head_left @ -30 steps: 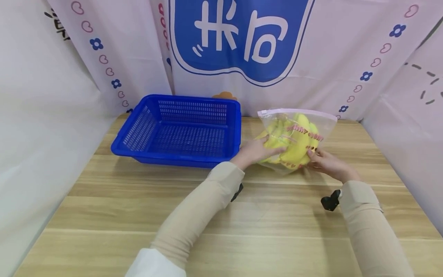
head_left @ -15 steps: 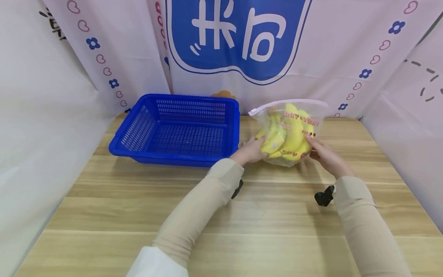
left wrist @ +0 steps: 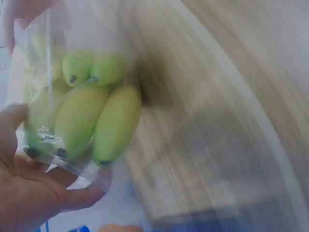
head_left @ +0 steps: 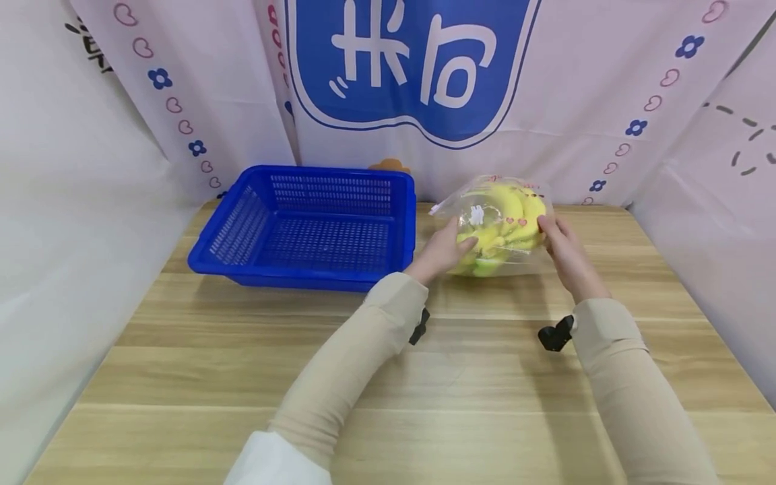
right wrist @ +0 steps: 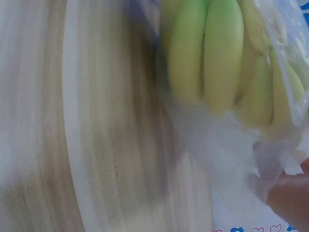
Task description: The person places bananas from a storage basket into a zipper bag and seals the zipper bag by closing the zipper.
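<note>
A clear zip bag with pink hearts printed on it holds several yellow-green bananas, at the right-hand back of the table. My left hand grips the bag's left side, thumb on the front. From the right, my right hand holds the other side between thumb and fingers. Close up in the left wrist view, the dark tips of the bananas press against the plastic over my left hand. The right wrist view shows my right hand pinching loose plastic below the bananas.
Left of the bag stands a blue plastic basket with slotted walls and nothing in it. The wooden table meets a printed white cloth at the back. White cloth also hangs at both sides.
The bag has turned over in my hands: its zip edge, earlier upright along the top, has tipped away toward the back. Both hands have shifted slightly, the right one up and left.
</note>
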A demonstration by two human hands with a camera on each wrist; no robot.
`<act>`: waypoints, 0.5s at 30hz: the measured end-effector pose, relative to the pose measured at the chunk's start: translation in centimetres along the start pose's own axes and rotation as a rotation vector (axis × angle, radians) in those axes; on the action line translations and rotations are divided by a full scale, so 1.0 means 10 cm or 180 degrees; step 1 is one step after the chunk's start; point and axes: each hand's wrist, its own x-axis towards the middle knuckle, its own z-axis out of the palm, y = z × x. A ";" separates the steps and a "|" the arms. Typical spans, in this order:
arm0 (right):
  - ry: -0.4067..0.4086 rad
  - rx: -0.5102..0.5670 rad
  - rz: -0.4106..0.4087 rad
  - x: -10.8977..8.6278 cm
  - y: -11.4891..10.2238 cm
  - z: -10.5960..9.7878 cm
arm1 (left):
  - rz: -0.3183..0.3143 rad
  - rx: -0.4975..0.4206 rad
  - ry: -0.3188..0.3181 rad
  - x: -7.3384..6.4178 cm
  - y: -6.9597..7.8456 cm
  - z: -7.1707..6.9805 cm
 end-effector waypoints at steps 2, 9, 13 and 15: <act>0.0175 0.0040 -0.0080 0.01 -0.01 0.01 | -0.0021 -0.0118 0.0084 0.01 0.02 0.03; 0.0457 -0.0199 0.0175 0.01 -0.09 -0.03 | 0.0085 -0.0495 0.0185 0.06 0.03 0.15; 0.0571 -0.0241 0.0353 0.01 -0.10 -0.08 | 0.0236 -0.0518 0.0077 0.08 0.04 0.19; 0.0651 -0.0266 0.0395 0.01 -0.10 -0.10 | 0.0330 -0.0525 0.0038 0.08 0.05 0.21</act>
